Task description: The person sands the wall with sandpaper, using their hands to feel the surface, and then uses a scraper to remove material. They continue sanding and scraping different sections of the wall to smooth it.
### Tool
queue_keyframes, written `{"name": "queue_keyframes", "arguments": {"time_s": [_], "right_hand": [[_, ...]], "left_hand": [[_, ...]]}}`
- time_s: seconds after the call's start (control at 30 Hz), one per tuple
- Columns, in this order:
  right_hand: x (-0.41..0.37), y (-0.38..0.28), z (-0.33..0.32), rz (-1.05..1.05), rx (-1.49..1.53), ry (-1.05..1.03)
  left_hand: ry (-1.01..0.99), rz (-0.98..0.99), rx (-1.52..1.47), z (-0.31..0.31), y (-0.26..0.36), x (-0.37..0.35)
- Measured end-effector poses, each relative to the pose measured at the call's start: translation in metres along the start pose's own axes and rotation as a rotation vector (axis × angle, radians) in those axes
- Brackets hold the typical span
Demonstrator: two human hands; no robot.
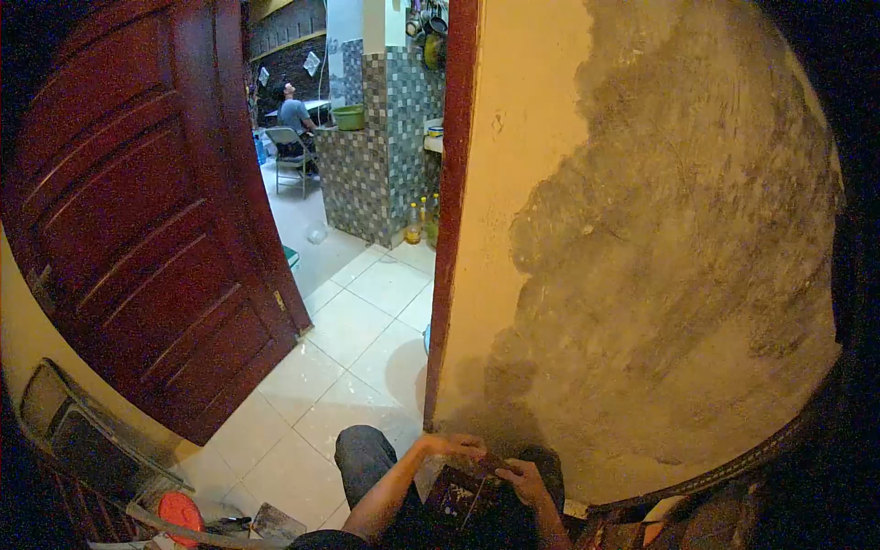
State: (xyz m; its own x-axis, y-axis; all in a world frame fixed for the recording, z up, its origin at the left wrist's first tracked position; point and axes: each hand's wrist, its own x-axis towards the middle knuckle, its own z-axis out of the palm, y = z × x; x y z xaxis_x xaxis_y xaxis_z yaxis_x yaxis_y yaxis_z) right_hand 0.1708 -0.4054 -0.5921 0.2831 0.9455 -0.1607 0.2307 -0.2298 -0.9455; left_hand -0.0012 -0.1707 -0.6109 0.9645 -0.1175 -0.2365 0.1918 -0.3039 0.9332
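Low at the bottom centre, my left hand (451, 446) and my right hand (522, 478) both grip a dark square board (465, 495) held over my knees. The left fingers curl over its top left corner and the right hand holds its right edge. The board sits close to the foot of a patched wall (660, 247) where grey cement covers the yellow paint. My knee in dark trousers (364, 456) shows just left of the left forearm.
A red wooden door (137, 211) stands open at left, beside a red door frame (454, 202). White floor tiles (357, 348) lead to a tiled counter (376, 156). A person sits on a chair (293, 124) far back. A red lid (179, 511) and tools lie at bottom left.
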Motion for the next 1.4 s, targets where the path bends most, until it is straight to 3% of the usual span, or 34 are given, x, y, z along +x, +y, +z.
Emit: {"name": "queue_keyframes", "arguments": {"time_s": [0.07, 0.17, 0.23, 0.33, 0.47, 0.6, 0.7, 0.77, 0.8, 0.83, 0.9, 0.93, 1.0, 1.07, 1.13, 1.2, 1.27, 1.3, 1.33, 1.4], "right_hand": [[0.004, -0.008, 0.0, 0.049, -0.004, -0.023], [0.014, 0.031, 0.006, 0.014, 0.113, -0.066], [0.023, 0.059, 0.011, -0.031, 0.059, 0.029], [0.007, -0.005, 0.004, -0.017, -0.123, -0.019], [0.009, -0.007, 0.002, 0.093, -0.105, -0.104], [0.001, -0.019, -0.005, 0.133, -0.096, -0.141], [-0.001, -0.03, -0.012, 0.202, -0.124, -0.13], [-0.005, -0.032, -0.016, 0.244, -0.173, -0.103], [-0.006, -0.031, -0.018, 0.153, -0.106, -0.15], [-0.005, -0.032, -0.019, 0.063, -0.038, -0.195], [-0.001, -0.039, -0.019, 0.091, -0.119, -0.222], [-0.002, -0.041, -0.017, 0.121, -0.204, -0.253], [-0.001, -0.043, -0.009, 0.107, -0.137, -0.246], [0.0, -0.039, -0.006, 0.092, -0.073, -0.235], [-0.003, -0.029, -0.003, -0.073, -0.096, -0.143], [-0.008, -0.035, -0.001, -0.071, -0.102, -0.128], [-0.012, -0.05, -0.003, -0.079, -0.111, -0.113], [-0.017, -0.064, -0.004, -0.034, -0.138, -0.115], [-0.022, -0.08, -0.011, 0.009, -0.165, -0.101], [-0.04, -0.111, -0.037, -0.079, -0.235, -0.004]], "left_hand": [[0.006, 0.003, -0.05, 0.009, -0.025, 0.013], [0.013, 0.003, -0.113, 0.019, -0.045, 0.026], [0.008, 0.007, -0.135, 0.021, -0.053, 0.032], [-0.015, 0.026, -0.152, 0.026, -0.064, 0.04], [-0.071, 0.078, -0.114, 0.027, -0.084, 0.058], [-0.192, 0.252, 0.053, 0.028, -0.12, 0.086], [-0.413, 0.099, -0.233, 0.023, -0.121, 0.093], [-0.085, 0.504, 0.436, 0.041, -0.122, 0.091], [-0.086, 0.504, 0.433, 0.046, -0.13, 0.096], [-0.072, 0.286, 0.171, 0.047, -0.138, 0.104], [-0.067, 0.059, -0.088, 0.045, -0.134, 0.1], [-0.066, 0.304, 0.052, 0.044, -0.134, 0.097], [-0.063, 0.545, 0.19, 0.036, -0.101, 0.078], [0.008, 0.072, -0.305, 0.033, -0.053, 0.054], [0.0, 0.093, -0.302, 0.03, -0.069, 0.065], [-0.004, 0.111, -0.292, 0.032, -0.064, 0.061], [-0.034, -0.003, -0.546, 0.034, -0.053, 0.051], [-0.043, -0.006, -0.534, 0.035, -0.048, 0.042], [-0.01, 0.056, -0.582, 0.032, -0.043, 0.032], [0.062, 0.187, -0.351, 0.002, 0.01, 0.003]]}}
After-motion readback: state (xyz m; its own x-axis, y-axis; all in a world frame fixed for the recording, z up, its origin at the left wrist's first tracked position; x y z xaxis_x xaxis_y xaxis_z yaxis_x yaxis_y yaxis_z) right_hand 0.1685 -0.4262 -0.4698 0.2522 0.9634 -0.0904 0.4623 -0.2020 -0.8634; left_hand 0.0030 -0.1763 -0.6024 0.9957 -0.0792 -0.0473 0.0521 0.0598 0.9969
